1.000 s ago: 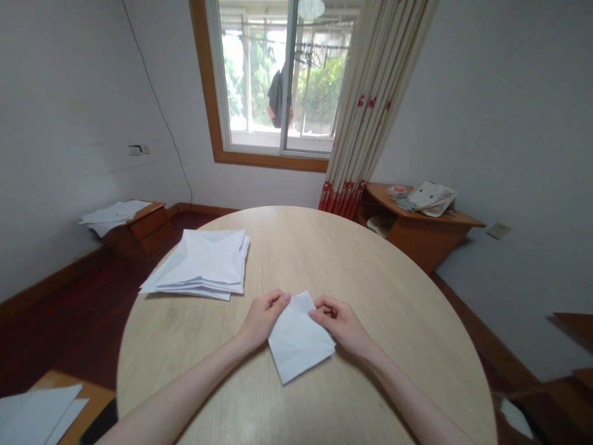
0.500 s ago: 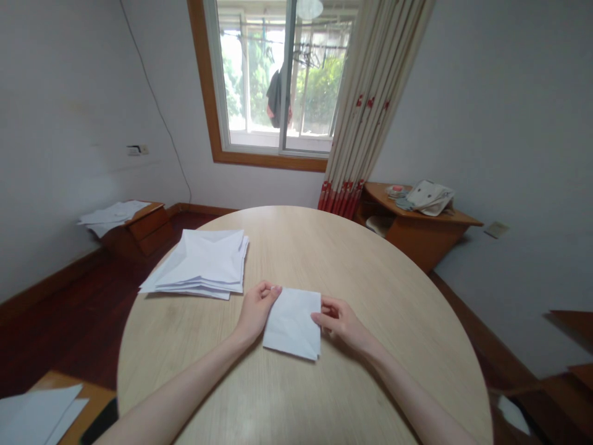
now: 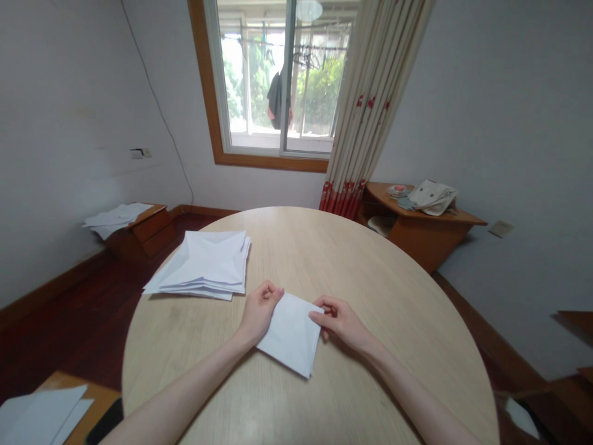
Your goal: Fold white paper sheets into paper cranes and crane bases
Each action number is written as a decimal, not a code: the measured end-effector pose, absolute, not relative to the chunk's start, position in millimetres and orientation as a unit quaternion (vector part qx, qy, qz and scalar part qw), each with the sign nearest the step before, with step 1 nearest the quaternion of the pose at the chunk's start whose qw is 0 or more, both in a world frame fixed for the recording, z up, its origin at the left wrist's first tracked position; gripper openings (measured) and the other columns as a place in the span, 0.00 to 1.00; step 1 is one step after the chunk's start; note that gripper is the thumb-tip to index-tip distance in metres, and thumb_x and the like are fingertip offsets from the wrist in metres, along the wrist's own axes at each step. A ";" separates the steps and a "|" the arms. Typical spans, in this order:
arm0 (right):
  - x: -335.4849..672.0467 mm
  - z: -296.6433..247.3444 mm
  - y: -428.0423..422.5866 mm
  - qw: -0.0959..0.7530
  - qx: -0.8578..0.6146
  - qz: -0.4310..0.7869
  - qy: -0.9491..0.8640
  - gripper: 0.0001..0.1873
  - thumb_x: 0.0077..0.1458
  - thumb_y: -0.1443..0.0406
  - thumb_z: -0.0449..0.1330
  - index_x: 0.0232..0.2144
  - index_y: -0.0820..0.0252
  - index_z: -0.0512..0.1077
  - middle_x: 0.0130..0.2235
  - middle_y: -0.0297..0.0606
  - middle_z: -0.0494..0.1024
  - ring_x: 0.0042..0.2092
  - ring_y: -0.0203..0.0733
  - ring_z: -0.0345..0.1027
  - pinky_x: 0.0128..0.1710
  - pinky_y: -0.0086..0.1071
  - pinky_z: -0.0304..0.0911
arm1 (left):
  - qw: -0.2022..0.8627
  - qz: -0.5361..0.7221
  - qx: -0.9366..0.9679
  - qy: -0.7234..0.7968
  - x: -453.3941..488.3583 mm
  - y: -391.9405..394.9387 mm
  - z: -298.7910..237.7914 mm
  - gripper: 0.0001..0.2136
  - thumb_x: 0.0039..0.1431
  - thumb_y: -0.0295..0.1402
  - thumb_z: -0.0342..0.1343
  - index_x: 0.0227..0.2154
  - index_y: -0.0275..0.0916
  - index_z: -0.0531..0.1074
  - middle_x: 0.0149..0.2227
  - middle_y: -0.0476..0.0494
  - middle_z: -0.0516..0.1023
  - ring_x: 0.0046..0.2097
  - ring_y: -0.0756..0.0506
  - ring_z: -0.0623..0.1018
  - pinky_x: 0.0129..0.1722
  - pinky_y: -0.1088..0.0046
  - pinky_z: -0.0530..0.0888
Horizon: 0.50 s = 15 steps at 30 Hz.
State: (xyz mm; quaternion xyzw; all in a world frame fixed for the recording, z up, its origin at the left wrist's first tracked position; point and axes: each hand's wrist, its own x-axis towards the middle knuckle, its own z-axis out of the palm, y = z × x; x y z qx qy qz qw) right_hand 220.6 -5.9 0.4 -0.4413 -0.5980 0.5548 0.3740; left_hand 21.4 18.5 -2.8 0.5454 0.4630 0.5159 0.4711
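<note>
A folded white paper square (image 3: 290,335) lies on the round light-wood table (image 3: 370,296) in front of me. My left hand (image 3: 258,310) has its fingers curled and pinches the paper's left upper edge. My right hand (image 3: 340,321) pinches the right upper corner with thumb and fingers closed. The paper lies tilted, its lower corner pointing toward me. Both forearms rest over the table's near part.
A stack of folded white papers (image 3: 204,266) sits on the table's left. A low wooden cabinet (image 3: 139,228) with papers stands at the left wall, a corner shelf (image 3: 417,222) with a bag at the right. More paper (image 3: 37,414) lies bottom left.
The paper has been turned clockwise between my hands, from a diamond tilt to square and now tilted the other way. Both hands kept their grip and shifted slightly with it.
</note>
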 end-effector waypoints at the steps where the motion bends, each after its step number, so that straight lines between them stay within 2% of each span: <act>1: 220.5 -1.3 -5.0 0.375 -0.448 0.549 -0.598 0.20 0.46 0.49 0.64 0.28 0.61 0.69 0.22 0.30 0.71 0.19 0.31 0.60 0.19 0.26 0.54 | 0.466 0.513 0.551 0.465 21.1 18.0 -3.0 0.20 0.49 0.50 0.58 0.19 0.40 0.60 0.16 0.57 0.61 0.20 0.52 0.61 0.19 0.79 0.55; 5: 219.2 -7.1 -2.3 0.365 -0.465 0.515 -0.620 0.20 0.48 0.49 0.61 0.27 0.60 0.69 0.19 0.29 0.70 0.18 0.31 0.59 0.18 0.25 0.53 | 0.391 0.475 0.615 0.494 18.3 17.6 -5.4 0.16 0.57 0.46 0.52 0.23 0.40 0.64 0.20 0.54 0.67 0.24 0.49 0.67 0.24 0.77 0.60; 8: 219.4 -11.0 0.5 0.359 -0.500 0.457 -0.642 0.19 0.52 0.49 0.55 0.27 0.60 0.68 0.16 0.29 0.67 0.17 0.33 0.59 0.17 0.26 0.52 | 0.323 0.425 0.666 0.521 16.3 18.6 -9.2 0.13 0.62 0.43 0.48 0.30 0.40 0.68 0.24 0.51 0.71 0.27 0.46 0.72 0.27 0.74 0.64; 10: 221.1 -13.1 3.3 0.362 -0.526 0.421 -0.644 0.18 0.54 0.51 0.51 0.28 0.59 0.68 0.15 0.28 0.66 0.18 0.35 0.60 0.18 0.27 0.53 | 0.287 0.408 0.689 0.525 16.1 19.6 -12.5 0.10 0.62 0.39 0.49 0.39 0.40 0.69 0.30 0.49 0.74 0.31 0.45 0.74 0.32 0.71 0.68; 12: 223.8 -14.4 6.0 0.361 -0.553 0.387 -0.644 0.16 0.55 0.53 0.49 0.29 0.59 0.67 0.17 0.29 0.67 0.19 0.36 0.62 0.20 0.28 0.54 | 0.246 0.413 0.715 0.507 16.3 20.9 -16.1 0.13 0.60 0.34 0.52 0.47 0.38 0.67 0.39 0.43 0.76 0.38 0.43 0.76 0.39 0.66 0.71; 15: 228.2 -14.2 7.7 0.344 -0.599 0.313 -0.652 0.13 0.55 0.58 0.49 0.30 0.59 0.68 0.22 0.33 0.72 0.23 0.39 0.66 0.24 0.29 0.56 | 0.191 0.424 0.761 0.452 16.2 23.4 -21.5 0.17 0.56 0.27 0.53 0.50 0.37 0.67 0.48 0.37 0.73 0.50 0.40 0.72 0.51 0.59 0.69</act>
